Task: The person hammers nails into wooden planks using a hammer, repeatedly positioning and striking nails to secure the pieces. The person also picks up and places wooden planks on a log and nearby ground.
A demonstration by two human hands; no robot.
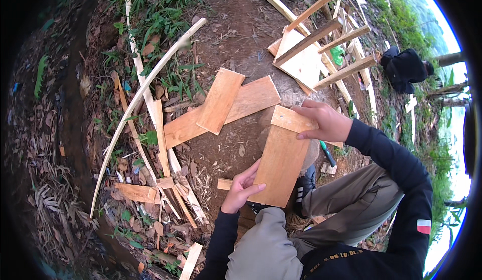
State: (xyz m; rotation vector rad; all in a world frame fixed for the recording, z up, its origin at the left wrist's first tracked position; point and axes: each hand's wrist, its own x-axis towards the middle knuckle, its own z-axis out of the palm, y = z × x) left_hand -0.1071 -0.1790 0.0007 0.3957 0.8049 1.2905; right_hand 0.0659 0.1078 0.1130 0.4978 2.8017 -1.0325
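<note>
A flat rectangular wooden board [281, 167] is held up in front of me, above my knees. My left hand [242, 187] grips its lower left edge, with the thumb lying on the face. Across the board's far end lies a short strip of wood [288, 118]. My right hand [326, 123] is closed on that strip at its right end, thumb on top and fingers at the far side. Whether the strip is fastened to the board I cannot tell. Beneath the board, a round wood stump [312, 155] shows in part.
Two loose boards cross on the soil, a short board [221, 99] over a longer board [256, 99]. An upturned wooden stool [306, 61] stands far right. A green-handled tool [329, 154] lies by the stump. Long strips [135, 99] lie left; a dark bag [405, 68] sits at right.
</note>
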